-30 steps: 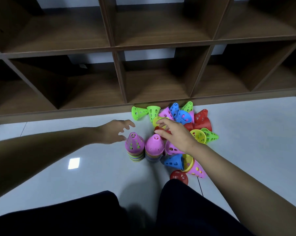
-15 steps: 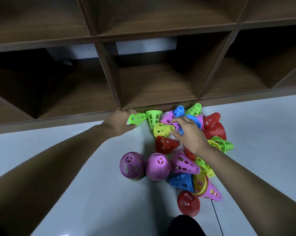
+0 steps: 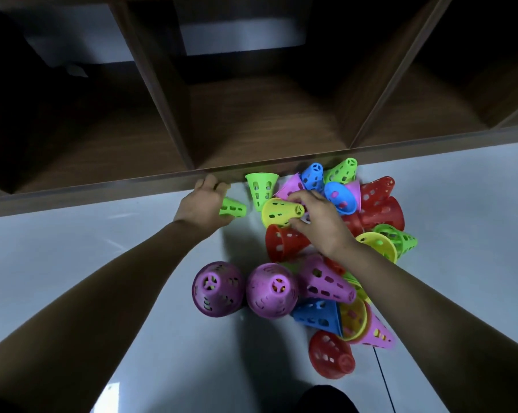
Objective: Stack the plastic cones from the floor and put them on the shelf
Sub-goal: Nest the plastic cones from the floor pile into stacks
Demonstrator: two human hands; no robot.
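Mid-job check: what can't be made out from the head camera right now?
Head view, all:
1. Stack heights: the purple-topped stacks are seen from above; top cones hide the rest.
2. Left hand and its hold on the lying green cone: the hand's back covers its fingers.
3. Cones under the right hand, which pinches the yellow cone: hand and forearm cover them.
4. Shelf, upper compartments: dark, cut by the top edge.

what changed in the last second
The left hand reached forward from the purple-topped stacks and now grips a lying green cone. The right hand shifted forward and pinches the yellow cone by its tip. The stacks stayed put.
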